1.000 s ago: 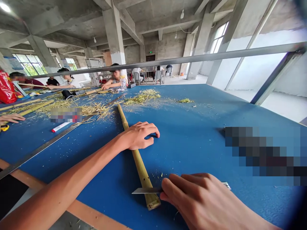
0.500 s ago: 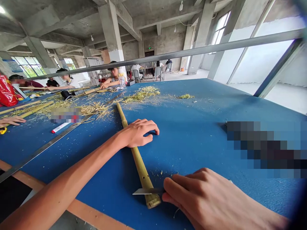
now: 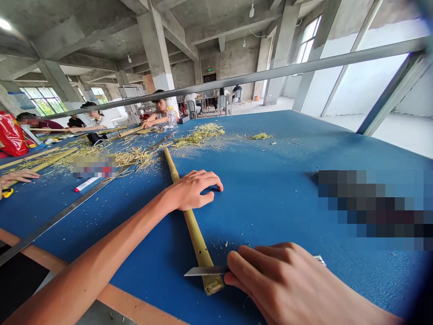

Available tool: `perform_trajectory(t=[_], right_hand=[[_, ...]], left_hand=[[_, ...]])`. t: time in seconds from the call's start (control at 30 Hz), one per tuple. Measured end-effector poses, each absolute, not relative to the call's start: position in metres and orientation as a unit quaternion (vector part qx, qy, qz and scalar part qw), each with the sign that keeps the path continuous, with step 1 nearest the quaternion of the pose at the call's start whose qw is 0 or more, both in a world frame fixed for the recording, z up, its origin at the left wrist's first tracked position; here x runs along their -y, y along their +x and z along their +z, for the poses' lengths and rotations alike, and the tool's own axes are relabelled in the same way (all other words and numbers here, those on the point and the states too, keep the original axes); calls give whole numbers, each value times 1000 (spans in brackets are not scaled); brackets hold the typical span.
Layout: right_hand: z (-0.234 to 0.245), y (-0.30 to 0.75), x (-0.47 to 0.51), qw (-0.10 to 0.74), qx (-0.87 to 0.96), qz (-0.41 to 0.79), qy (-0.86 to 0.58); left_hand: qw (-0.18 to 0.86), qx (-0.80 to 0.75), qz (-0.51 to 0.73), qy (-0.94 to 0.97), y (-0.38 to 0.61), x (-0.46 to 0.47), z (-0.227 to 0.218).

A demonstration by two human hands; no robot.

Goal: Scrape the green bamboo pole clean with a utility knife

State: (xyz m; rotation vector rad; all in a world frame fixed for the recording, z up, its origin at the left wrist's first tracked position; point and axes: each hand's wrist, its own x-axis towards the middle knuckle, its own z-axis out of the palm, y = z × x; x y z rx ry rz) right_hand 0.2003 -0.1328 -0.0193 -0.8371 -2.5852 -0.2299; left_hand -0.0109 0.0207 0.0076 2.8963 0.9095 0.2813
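Note:
A long bamboo stick lies on the blue table, running from near me toward the far middle. My left hand presses down over its middle, fingers curled across it. My right hand is closed on a knife; the metal blade lies flat across the near end of the bamboo, just past two small holes in the stick. Small shavings are scattered around the blade.
A long steel ruler lies diagonally at left. Heaps of bamboo shavings and more sticks cover the far left. Other people sit at the far edge; another person's hand rests at left. A metal rail crosses overhead.
The view has shifted slightly. My right hand and the blade moved a little to the left across the bamboo's end; my left hand stays on the stick.

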Motion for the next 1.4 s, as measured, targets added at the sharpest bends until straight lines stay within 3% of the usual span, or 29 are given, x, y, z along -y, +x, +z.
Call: perform_trajectory(t=[0.7,1.03,1.4], right_hand=[[-14,208,133,123,945,-61,-296],[-17,218,132,218,927,-40,-302],[-24,201,135,203,928,-57,-307]], left_hand=[[43,-294,102,949,-9,-22,8],[55,-294,99,949,-12,-19,8],[71,-298,76,949,-14,-20,10]])
